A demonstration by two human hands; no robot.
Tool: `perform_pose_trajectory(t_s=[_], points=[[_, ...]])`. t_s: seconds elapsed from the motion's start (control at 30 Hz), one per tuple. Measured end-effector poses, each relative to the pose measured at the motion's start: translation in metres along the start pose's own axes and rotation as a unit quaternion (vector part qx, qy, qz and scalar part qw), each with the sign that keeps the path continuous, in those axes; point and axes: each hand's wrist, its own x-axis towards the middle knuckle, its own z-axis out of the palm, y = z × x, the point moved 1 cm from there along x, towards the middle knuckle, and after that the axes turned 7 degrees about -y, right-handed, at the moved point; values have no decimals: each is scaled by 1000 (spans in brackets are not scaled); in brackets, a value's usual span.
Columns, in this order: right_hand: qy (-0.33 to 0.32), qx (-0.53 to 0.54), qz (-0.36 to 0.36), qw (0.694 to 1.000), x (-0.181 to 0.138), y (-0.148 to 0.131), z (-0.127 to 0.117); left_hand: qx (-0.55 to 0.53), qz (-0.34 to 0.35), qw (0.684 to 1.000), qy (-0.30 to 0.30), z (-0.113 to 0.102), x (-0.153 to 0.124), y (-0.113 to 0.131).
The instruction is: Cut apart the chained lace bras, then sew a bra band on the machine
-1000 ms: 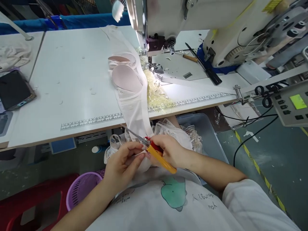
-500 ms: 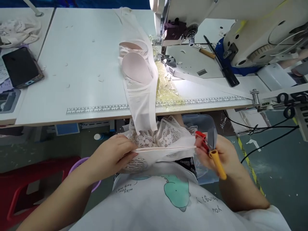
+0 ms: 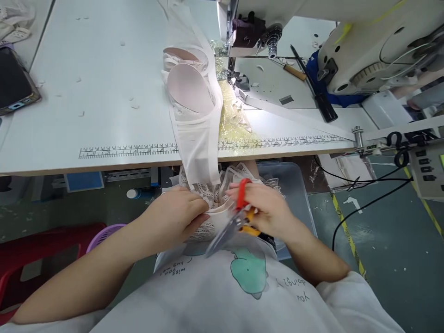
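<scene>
In my lap lies a white lace bra (image 3: 204, 231); my left hand (image 3: 176, 215) is closed on its edge, thumb and fingers pinching it. My right hand (image 3: 272, 208) holds a pair of scissors (image 3: 237, 222) with one red and one yellow-orange handle. Their blades point down and left across the front of my shirt. The right fingertips are beside the lace bra, and I cannot tell whether they grip it too. A pale bra with moulded cups (image 3: 189, 88) lies along the table, its lower band hanging over the front edge toward my hands.
A sewing machine (image 3: 333, 51) stands at the right, with a black-handled tool (image 3: 324, 104) beside it. A printed ruler (image 3: 138, 151) runs along the table's front edge. A phone (image 3: 15, 81) lies at left. Below are a plastic bin (image 3: 294, 185) and a red stool (image 3: 52, 249).
My right hand has moved left toward my left hand, and the scissors have swung from upright to pointing down-left. The stretched band has slackened. The view has shifted slightly.
</scene>
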Motion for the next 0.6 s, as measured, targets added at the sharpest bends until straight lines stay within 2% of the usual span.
perform_pose_trajectory(t_s=[0.07,0.13,0.3,0.4,0.6], points=[[-36,6,-32,999,10,-1,12,11,-3,1000,-13,-2,3,3],[-49,1,-27,998,14,0,20,29,5,999,-25,-3,3,3],[-102,79,80,988,9,8,20,92,17,995,-18,-6,-15,-14],[-126,146,132,972,6,11,16,59,13,998,30,-8,-33,-31],[-144,169,150,963,6,18,15,-51,22,989,138,-8,-57,-49]])
